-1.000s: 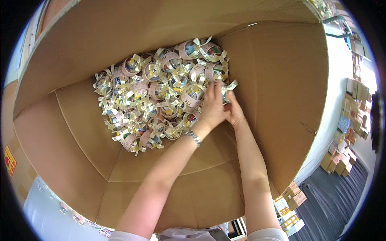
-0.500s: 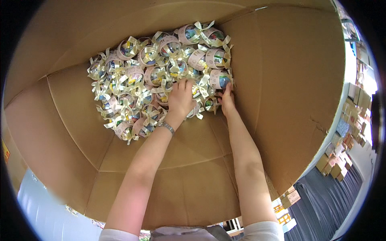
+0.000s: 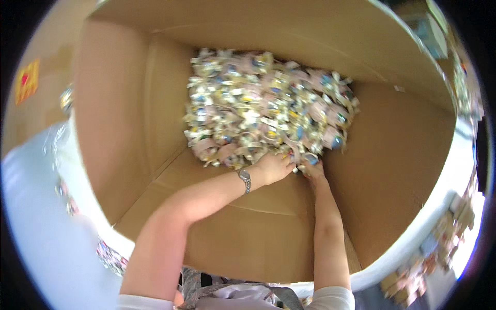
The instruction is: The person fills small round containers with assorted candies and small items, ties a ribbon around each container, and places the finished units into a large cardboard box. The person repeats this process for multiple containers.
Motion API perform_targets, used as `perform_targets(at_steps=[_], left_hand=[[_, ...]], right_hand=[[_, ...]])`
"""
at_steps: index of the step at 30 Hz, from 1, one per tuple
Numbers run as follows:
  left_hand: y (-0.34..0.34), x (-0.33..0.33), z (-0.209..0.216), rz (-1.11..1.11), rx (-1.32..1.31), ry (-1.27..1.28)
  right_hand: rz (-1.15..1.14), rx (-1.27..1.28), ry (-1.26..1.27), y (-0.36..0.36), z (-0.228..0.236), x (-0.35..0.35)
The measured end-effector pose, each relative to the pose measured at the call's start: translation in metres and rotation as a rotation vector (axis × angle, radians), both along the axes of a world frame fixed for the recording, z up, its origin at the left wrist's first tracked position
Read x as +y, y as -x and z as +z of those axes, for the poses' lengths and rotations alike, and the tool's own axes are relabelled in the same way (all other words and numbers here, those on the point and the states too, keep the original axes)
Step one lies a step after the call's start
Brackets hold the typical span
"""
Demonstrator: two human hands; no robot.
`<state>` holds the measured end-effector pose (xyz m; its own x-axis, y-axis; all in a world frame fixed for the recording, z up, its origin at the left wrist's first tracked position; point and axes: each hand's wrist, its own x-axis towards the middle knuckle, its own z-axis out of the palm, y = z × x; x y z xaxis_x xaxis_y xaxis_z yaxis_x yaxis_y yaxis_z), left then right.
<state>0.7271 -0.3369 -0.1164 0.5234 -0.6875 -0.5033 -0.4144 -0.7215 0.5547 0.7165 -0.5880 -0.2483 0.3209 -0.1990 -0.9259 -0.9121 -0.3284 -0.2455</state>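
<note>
A dense cluster of clear balls [image 3: 263, 106] with colourful contents, pink paper bands and cream ribbon bows sits inside a large cardboard box. At the cluster's near right corner, my left hand [image 3: 275, 168], a metal watch on its wrist, reaches in with curled fingers against a banded ball [image 3: 292, 154]. Close beside it, my right hand [image 3: 314, 170] has its fingers around a small clear ball [image 3: 310, 158] at the corner. Motion blur softens the fingertips, and the balls partly hide them.
Tall walls of the cardboard box [image 3: 408, 139] surround both forearms. Outside on the left is a pale blue surface [image 3: 36, 206] with a yellow and red label [image 3: 27, 81] above it. Stacked cartons [image 3: 413, 279] stand beyond the box at the lower right.
The view has shifted, so the cluster sits further right and the box's left side shows more. My left hand has moved down the cluster to its near edge, closer to my right hand.
</note>
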Motion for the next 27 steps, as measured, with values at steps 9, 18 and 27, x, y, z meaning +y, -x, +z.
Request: perform_targets(at_steps=[9, 18, 27], left_hand=[[0.089, 0.216, 0.25, 0.498, -0.499, 0.135], [0.561, 0.605, 0.244, 2.242, -1.027, -0.513], [0.716, 0.814, 0.176, 2.461, -0.602, -0.476]], right_hand=[[1.247, -0.419, 0.327, -0.006, 0.106, 0.111], [1.065, -1.738, -0.737, 0.132, 0.419, 0.554], [1.881, -1.467, -1.023, 0.398, 0.346, 1.097]])
